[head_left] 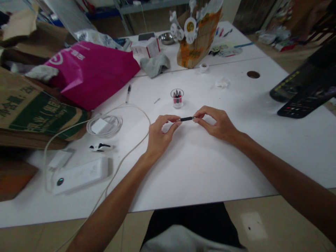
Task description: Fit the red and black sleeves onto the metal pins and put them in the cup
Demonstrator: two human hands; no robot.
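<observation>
Between my two hands a short dark pen-like stick [186,119] is held level above the white table [204,175]. My left hand [162,133] pinches its left end between thumb and fingertips. The right end, which looks lighter and pointed, is in the pinch of my right hand [216,122]. Just beyond the hands stands a small clear cup [177,99] holding several upright dark-and-pink pieces with pointed tips. A thin small sliver [156,100] lies left of the cup, and farther left is a pen [128,93].
A white cable [131,150] loops across the left side around a power bank [81,175]. A magenta bag [97,70] and brown paper sack [39,108] crowd the left. Tape roll [204,68], crumpled tissue [222,83] and orange-brown bag [195,49] sit farther back. Dark devices [301,91] stand right.
</observation>
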